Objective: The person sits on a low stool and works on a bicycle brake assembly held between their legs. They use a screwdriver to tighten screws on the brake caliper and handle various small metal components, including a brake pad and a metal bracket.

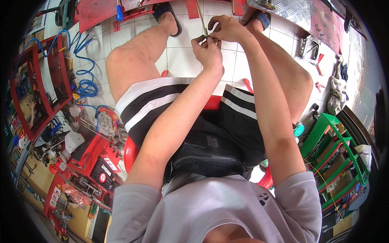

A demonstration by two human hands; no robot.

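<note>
A thin, straight, yellowish-brown length [201, 18], perhaps a cable or a tube, runs down from the red lift table [97, 17] at the far edge. Its near end lies between the fingertips of my left hand [208, 53], which is closed round it. Close beside, on the right, is my right hand [228, 30], with its fingers bent and the tips pinched together against that same end. Any small part between the right fingertips is too small to make out. Both hands are above the white tiled floor, between my knees.
A blue-handled screwdriver [119, 14] is at the lift table's edge. To the left are a coiled blue air hose [86, 86] and red metal racks [52, 87] with tools. A green shelf cart [330, 162] stands at right, near red-handled pliers [320, 86]. I sit on a red stool [212, 103].
</note>
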